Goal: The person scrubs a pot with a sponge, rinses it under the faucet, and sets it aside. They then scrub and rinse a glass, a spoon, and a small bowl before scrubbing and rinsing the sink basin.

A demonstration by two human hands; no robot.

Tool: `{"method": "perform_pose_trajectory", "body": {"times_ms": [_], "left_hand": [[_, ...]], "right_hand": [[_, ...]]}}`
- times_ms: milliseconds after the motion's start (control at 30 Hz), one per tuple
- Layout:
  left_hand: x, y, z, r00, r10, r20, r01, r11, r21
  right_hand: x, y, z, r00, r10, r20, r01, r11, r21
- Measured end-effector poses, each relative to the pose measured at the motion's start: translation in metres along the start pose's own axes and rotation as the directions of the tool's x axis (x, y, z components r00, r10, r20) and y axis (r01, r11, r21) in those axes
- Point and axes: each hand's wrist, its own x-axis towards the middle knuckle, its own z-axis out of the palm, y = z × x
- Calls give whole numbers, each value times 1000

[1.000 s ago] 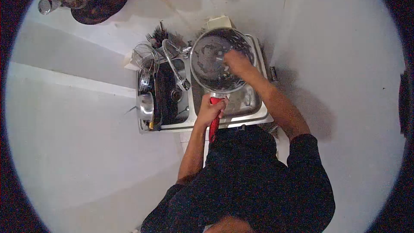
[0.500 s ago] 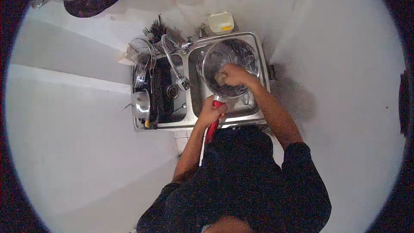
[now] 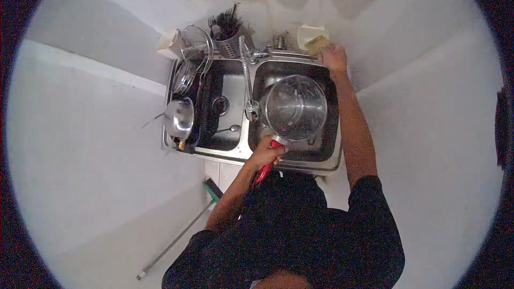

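Note:
My left hand (image 3: 269, 152) is wrapped round the red handle of a round pan (image 3: 296, 108), held over the right sink basin (image 3: 333, 128). Whitish smears show on the pan's inside. At the back right, my right hand (image 3: 333, 56) pinches a yellowish sponge (image 3: 318, 45) at the front of a small white container (image 3: 310, 34) behind the sink rim. Between the basins, the flexible faucet (image 3: 247, 75) hangs down, its head left of the pan.
A perforated holder with forks (image 3: 229, 46) stands behind the left basin. Wire strainers (image 3: 197, 48) and a metal pot (image 3: 180, 118) sit at the left. A spoon (image 3: 230, 129) lies in the left basin. A long-handled floor brush (image 3: 182, 234) is at lower left.
My right hand has left the pan's inside and moved to the white container, sponge in its fingers. My left hand still grips the handle. The view has shifted.

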Motion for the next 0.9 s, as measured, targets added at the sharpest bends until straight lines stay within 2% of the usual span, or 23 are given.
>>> {"method": "perform_pose_trajectory", "body": {"times_ms": [33, 67, 133, 167, 200, 300, 400, 467, 500, 567, 633, 667, 800, 833, 900], "left_hand": [[1, 1, -4, 999, -29, 19, 29, 1000, -6], [3, 2, -9, 998, -56, 36, 57, 998, -5], [4, 1, -15, 989, -123, 81, 124, 992, -7], [5, 0, -18, 990, -110, 92, 114, 993, -42], [8, -2, -21, 990, -98, 100, 106, 991, -79], [6, 0, -29, 987, -140, 82, 153, 973, -174], [9, 4, -38, 980, -192, 53, 199, 957, -210], [10, 7, -42, 980, -193, 49, 199, 958, -204], [10, 10, -44, 974, -221, 43, 224, 940, -258], [19, 0, -50, 975, -211, 67, 221, 935, -276], [30, -1, -54, 971, -233, 60, 241, 937, -251], [39, -17, -58, 975, -190, 116, 219, 909, -354], [67, -38, -73, 933, -289, 216, 347, 884, -312], [73, -41, -76, 918, -327, 223, 385, 868, -312], [84, -46, -80, 923, -283, 263, 362, 870, -335]], "right_hand": [[5, -17, 4, 986, -152, -74, 138, 975, -174], [8, -33, 7, 922, -366, -123, 303, 884, -357], [14, -54, 32, 875, -479, 76, 463, 777, -426], [26, -54, 57, 876, -388, 287, 468, 828, -310], [29, -54, 80, 816, -299, 494, 439, 877, -195], [1, -74, 117, 826, -390, 407, 482, 863, -151], [-1, -58, 154, 738, -528, 420, 638, 750, -177], [-4, -60, 159, 800, -398, 449, 544, 796, -265], [-7, -70, 155, 826, -328, 457, 495, 811, -313], [-28, -100, 133, 790, -303, 533, 551, 732, -400], [-47, -100, 127, 777, -264, 572, 551, 724, -414], [-58, -86, 130, 780, -242, 578, 523, 759, -388], [-88, -56, 114, 728, -260, 634, 529, 801, -280], [-96, -66, 101, 732, -251, 633, 499, 830, -249], [-124, -91, 75, 791, -161, 591, 313, 935, -164]]}}
